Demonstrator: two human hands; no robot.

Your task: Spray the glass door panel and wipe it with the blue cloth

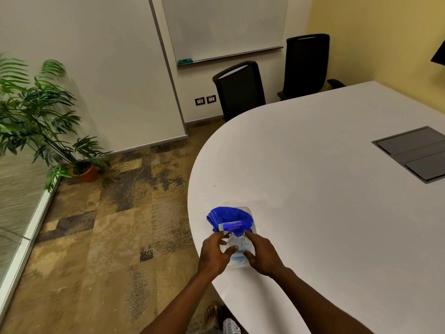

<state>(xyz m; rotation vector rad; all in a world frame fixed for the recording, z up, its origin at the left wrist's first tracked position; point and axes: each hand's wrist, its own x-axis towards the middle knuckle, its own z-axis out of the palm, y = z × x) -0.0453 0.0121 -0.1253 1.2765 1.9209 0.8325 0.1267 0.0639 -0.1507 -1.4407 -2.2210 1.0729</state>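
Carpet (101,249) in brown and grey patches covers the floor on the left. Beside it, a big white table (325,189) with a rounded end fills the right part of the view, and a dark grey panel (413,154) is set into its top. At the far left edge a frosted glass panel (16,194) with a white bottom frame runs along the floor, well apart from the table. A whiteboard (224,25) hangs on the far wall, and 2 black chairs (240,90) stand behind the table. A green plant (36,112) in an orange pot stands in the corner near the glass.

On the near rounded edge of the table stands a clear spray bottle (237,247) with a blue nozzle. Just behind it, touching it, lies the folded blue cloth (224,215).

Both hands are around the bottle. The left hand (214,253) is half curled, with fingertips on the left side of the bottle. The right hand (261,254) is half curled too, its thumb and first finger on the right side. Neither hand touches the cloth.
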